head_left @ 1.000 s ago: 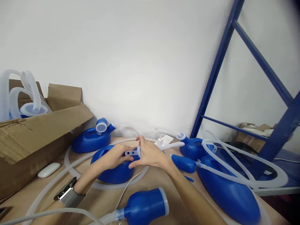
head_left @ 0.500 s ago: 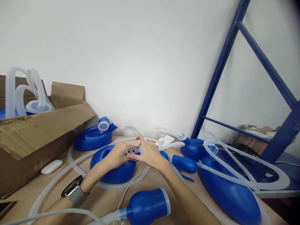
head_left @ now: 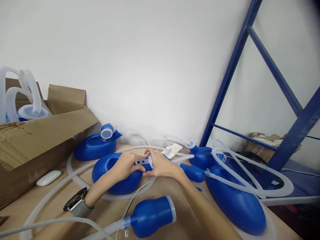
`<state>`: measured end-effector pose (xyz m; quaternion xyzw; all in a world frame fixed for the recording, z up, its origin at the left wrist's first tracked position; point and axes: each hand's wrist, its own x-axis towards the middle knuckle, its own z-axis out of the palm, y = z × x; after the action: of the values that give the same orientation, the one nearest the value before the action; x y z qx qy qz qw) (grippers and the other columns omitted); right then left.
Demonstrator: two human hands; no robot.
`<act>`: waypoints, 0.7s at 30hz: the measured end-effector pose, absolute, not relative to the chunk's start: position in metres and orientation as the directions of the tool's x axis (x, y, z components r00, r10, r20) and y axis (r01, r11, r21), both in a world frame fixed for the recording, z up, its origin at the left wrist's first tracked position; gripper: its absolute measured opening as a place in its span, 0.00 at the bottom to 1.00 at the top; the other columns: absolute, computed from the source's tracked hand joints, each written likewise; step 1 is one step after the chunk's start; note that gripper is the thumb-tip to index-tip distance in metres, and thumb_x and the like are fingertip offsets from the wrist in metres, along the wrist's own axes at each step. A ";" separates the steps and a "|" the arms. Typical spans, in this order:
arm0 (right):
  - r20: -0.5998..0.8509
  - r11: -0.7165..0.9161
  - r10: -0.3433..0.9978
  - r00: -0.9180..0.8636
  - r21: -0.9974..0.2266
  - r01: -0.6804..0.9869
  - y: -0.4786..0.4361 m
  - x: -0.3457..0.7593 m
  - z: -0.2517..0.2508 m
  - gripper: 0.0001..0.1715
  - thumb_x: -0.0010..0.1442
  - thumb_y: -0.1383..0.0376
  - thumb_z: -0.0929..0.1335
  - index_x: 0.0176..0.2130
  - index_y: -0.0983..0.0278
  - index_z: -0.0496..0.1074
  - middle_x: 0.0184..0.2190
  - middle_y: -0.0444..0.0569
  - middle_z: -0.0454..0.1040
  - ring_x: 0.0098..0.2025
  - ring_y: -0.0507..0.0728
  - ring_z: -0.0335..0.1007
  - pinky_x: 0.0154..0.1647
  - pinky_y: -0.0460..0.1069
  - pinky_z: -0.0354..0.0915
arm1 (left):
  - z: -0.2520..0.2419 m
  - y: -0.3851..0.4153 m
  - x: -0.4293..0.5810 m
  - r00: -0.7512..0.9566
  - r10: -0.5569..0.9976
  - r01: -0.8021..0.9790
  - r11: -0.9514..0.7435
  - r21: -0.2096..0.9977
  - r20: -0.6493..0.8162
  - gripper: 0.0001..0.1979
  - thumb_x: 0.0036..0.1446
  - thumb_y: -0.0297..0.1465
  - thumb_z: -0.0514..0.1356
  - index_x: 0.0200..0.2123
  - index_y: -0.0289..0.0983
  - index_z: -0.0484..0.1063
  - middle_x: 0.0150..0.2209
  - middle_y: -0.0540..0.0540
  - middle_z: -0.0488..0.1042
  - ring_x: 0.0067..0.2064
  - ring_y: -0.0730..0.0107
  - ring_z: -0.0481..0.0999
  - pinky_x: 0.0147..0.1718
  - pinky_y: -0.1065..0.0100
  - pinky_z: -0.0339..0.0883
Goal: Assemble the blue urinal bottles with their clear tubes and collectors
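Observation:
A blue plastic urinal bottle (head_left: 102, 181) lies on the table in front of me. At its neck, my left hand (head_left: 125, 166) is closed, with thumb and fingers around the neck end. My right hand (head_left: 161, 164) wraps a translucent collar (head_left: 150, 162) at the mouth of that neck, thumb below and fingers above. A translucent strap with two holes (head_left: 142, 162) sticks out from the collar towards my left hand. Most of the neck is hidden by the hands. Nearer to me lies a blue funnel-shaped cup (head_left: 152, 215) with a clear tube at its narrow end.
Another blue bottle (head_left: 93, 150) stands by the wall, and two more, one large (head_left: 235, 203), are on the right with coiled tubing (head_left: 282, 190). A cardboard box (head_left: 50, 133) holds tubes on the left. A white mouse-shaped object (head_left: 48, 178), a charger (head_left: 170, 150) and a blue metal frame (head_left: 225, 83) are around.
My right hand has turned around the collar, and its fingers are more curled. The collar and more of the strap now show between the hands. The view has shifted slightly to the right.

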<state>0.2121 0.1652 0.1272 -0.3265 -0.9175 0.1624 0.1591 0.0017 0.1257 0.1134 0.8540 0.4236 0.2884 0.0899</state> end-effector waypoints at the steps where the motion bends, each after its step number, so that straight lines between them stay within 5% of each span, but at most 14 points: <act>1: 0.226 0.740 0.653 -0.723 -0.392 0.547 0.164 0.209 0.126 0.41 0.50 0.57 0.80 0.55 0.61 0.60 0.48 0.53 0.74 0.48 0.64 0.73 0.48 0.55 0.65 | 0.113 0.126 -0.001 0.476 0.773 0.656 -0.630 0.416 0.419 0.11 0.61 0.38 0.64 0.44 0.43 0.83 0.41 0.45 0.85 0.48 0.51 0.82 0.50 0.63 0.68; 7: 0.333 0.793 0.603 -0.725 -0.343 0.503 0.164 0.195 0.116 0.40 0.55 0.55 0.78 0.59 0.64 0.63 0.57 0.60 0.72 0.57 0.68 0.71 0.56 0.60 0.65 | 0.115 0.126 -0.011 0.408 0.820 0.619 -0.571 0.539 0.401 0.09 0.60 0.36 0.63 0.39 0.42 0.83 0.38 0.49 0.85 0.44 0.55 0.82 0.48 0.65 0.68; 15: 0.292 0.757 0.639 -0.711 -0.399 0.517 0.164 0.193 0.103 0.58 0.62 0.55 0.73 0.75 0.65 0.39 0.69 0.67 0.58 0.70 0.69 0.57 0.66 0.64 0.59 | 0.118 0.124 -0.007 0.359 0.843 0.602 -0.538 0.590 0.402 0.09 0.57 0.34 0.64 0.39 0.44 0.84 0.53 0.49 0.82 0.56 0.52 0.78 0.57 0.63 0.66; 21: 0.238 0.734 0.663 -0.710 -0.389 0.556 0.162 0.192 0.106 0.60 0.63 0.55 0.72 0.75 0.67 0.34 0.71 0.70 0.53 0.70 0.71 0.56 0.65 0.64 0.59 | 0.120 0.123 -0.007 0.326 0.875 0.668 -0.481 0.567 0.357 0.14 0.57 0.36 0.63 0.44 0.42 0.84 0.49 0.48 0.84 0.50 0.50 0.81 0.53 0.62 0.69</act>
<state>0.1918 0.1623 0.1062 -0.3339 -0.9129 0.1460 0.1837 -0.0066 0.1229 0.1204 0.7983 0.4834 0.3213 0.1608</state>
